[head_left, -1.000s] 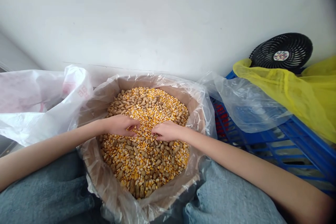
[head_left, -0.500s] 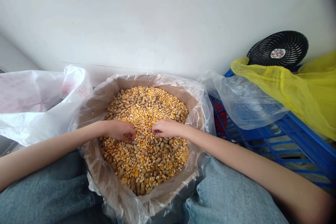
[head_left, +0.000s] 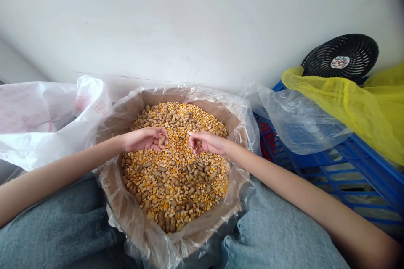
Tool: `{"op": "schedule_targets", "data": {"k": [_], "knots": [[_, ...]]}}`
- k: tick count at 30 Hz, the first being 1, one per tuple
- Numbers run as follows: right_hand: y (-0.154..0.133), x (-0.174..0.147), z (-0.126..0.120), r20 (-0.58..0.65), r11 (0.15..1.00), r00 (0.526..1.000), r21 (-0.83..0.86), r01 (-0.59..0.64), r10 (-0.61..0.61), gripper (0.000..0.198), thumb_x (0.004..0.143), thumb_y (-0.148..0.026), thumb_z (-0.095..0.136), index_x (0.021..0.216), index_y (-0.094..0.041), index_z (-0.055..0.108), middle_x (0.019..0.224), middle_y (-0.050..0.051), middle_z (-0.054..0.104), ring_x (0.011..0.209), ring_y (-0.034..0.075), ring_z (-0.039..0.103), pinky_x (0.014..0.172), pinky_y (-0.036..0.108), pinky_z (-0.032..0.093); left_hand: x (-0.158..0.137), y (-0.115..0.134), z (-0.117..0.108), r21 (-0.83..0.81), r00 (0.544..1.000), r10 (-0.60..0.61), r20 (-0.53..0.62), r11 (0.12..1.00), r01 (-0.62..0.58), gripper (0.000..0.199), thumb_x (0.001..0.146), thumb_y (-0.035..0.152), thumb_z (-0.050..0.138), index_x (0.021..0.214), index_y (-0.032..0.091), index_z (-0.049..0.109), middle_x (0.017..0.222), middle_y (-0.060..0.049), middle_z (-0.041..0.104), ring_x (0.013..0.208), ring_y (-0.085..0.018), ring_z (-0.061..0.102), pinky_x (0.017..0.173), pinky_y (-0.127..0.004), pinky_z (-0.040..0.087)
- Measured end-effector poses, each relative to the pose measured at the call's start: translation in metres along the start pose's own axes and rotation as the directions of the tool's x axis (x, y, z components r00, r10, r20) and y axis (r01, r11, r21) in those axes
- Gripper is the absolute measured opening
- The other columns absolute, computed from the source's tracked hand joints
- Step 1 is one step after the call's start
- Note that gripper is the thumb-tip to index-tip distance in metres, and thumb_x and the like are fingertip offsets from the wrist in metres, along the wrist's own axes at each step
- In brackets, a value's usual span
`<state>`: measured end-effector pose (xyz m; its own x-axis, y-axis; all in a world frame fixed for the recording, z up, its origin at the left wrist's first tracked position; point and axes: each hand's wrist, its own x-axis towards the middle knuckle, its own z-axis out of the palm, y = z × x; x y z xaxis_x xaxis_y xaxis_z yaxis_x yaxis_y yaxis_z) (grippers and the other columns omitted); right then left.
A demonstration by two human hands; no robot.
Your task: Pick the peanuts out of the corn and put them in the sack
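A cardboard box lined with a clear plastic bag stands between my knees. In it, yellow and white corn kernels lie mixed with unshelled peanuts. Over the left half of the mix, my left hand is turned partly palm up, its fingers curled round a peanut. My right hand faces it from the other side, fingers bent in a loose pinch with what looks like a peanut inside. A small gap separates the two hands.
To the right is a blue plastic crate, with clear plastic and yellow mesh draped over it. A black round slotted fan-like object leans on the wall. A white plastic bag lies at the left.
Both hands have lifted off the mix and moved slightly away from me. My left hand has turned palm up, showing a peanut in its fingers. The view has shifted slightly.
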<state>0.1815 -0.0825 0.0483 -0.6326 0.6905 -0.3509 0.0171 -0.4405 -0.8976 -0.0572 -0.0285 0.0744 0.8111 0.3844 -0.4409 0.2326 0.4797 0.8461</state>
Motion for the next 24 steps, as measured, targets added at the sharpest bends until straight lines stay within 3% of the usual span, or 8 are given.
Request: {"op": "schedule_targets", "data": {"k": [3,6,8,13,17,19,21,24], "knots": [[0.007,0.002,0.002,-0.027,0.880,0.997,-0.468,-0.078,0.073,0.033,0.073,-0.044,0.046,0.058,-0.014,0.046,0.054,-0.003,0.044,0.049,0.007,0.043,0.051,0.022,0.036,0.002,-0.002,0.000,-0.161,1.000,0.003,-0.020,0.987,-0.006,0.015,0.067,0.012,0.038,0.079,0.016,0.045,0.075,-0.001,0.050,0.066,-0.010,0.049,0.067,-0.025,0.043],[0.011,0.004,0.010,-0.050,0.543,0.995,-0.835,-0.088,0.084,0.027,0.070,-0.038,0.051,0.058,-0.013,0.052,0.052,-0.002,0.048,0.048,0.007,0.041,0.048,0.021,0.032,0.004,-0.005,0.000,-0.180,0.999,-0.043,-0.011,0.983,0.040,0.015,0.064,0.011,0.035,0.075,0.015,0.045,0.071,-0.002,0.048,0.064,-0.010,0.047,0.068,-0.027,0.043],[0.012,0.005,0.017,-0.023,0.393,0.998,-0.919,-0.044,0.057,0.020,0.069,-0.034,0.053,0.066,-0.014,0.057,0.059,-0.001,0.053,0.052,0.008,0.044,0.050,0.020,0.032,0.006,-0.006,0.002,-0.172,0.998,-0.062,-0.001,0.983,0.061,0.016,0.063,0.011,0.034,0.074,0.015,0.045,0.069,-0.002,0.047,0.063,-0.010,0.046,0.069,-0.028,0.044],[0.012,0.008,0.034,0.110,0.166,0.994,-0.980,0.109,-0.004,0.019,0.071,-0.032,0.051,0.085,-0.021,0.056,0.074,0.000,0.059,0.063,0.012,0.051,0.053,0.021,0.034,0.008,-0.011,0.005,-0.095,0.995,-0.052,0.083,0.994,0.060,0.014,0.067,0.015,0.032,0.072,0.015,0.045,0.068,-0.001,0.045,0.062,-0.010,0.045,0.064,-0.028,0.043],[0.018,0.009,0.040,0.205,-0.056,0.979,-0.977,0.204,-0.011,0.026,0.072,-0.030,0.049,0.097,-0.023,0.051,0.088,0.003,0.059,0.068,0.015,0.054,0.054,0.024,0.037,0.010,-0.015,0.006,0.283,0.999,-0.019,0.026,0.959,0.010,0.014,0.073,0.026,0.036,0.075,0.016,0.045,0.058,0.003,0.039,0.049,-0.008,0.036,0.047,-0.020,0.034],[0.022,0.009,0.041,0.237,-0.140,0.972,-0.962,0.235,0.001,0.030,0.073,-0.029,0.048,0.102,-0.021,0.048,0.089,0.005,0.058,0.068,0.015,0.054,0.054,0.024,0.037,0.010,-0.017,0.006,0.616,0.997,0.023,0.071,0.785,-0.063,0.016,0.072,0.029,0.043,0.080,0.017,0.049,0.058,0.004,0.042,0.049,-0.007,0.037,0.047,-0.018,0.031],[0.025,0.009,0.042,0.265,-0.202,0.964,-0.944,0.260,0.002,0.030,0.074,-0.027,0.047,0.104,-0.020,0.046,0.089,0.006,0.057,0.069,0.015,0.054,0.053,0.024,0.038,0.009,-0.019,0.007,0.852,0.984,0.018,0.179,0.497,-0.164,0.018,0.071,0.028,0.047,0.084,0.018,0.054,0.061,0.003,0.050,0.051,-0.007,0.040,0.050,-0.018,0.030],[0.029,0.010,0.042,0.292,-0.262,0.956,-0.924,0.279,-0.012,0.027,0.076,-0.024,0.043,0.102,-0.019,0.046,0.090,0.007,0.055,0.067,0.015,0.054,0.050,0.024,0.037,0.010,-0.023,0.008,0.945,0.959,-0.042,0.279,0.190,-0.266,0.018,0.071,0.027,0.048,0.086,0.022,0.058,0.069,0.002,0.059,0.057,-0.009,0.047,0.053,-0.019,0.030]]}}
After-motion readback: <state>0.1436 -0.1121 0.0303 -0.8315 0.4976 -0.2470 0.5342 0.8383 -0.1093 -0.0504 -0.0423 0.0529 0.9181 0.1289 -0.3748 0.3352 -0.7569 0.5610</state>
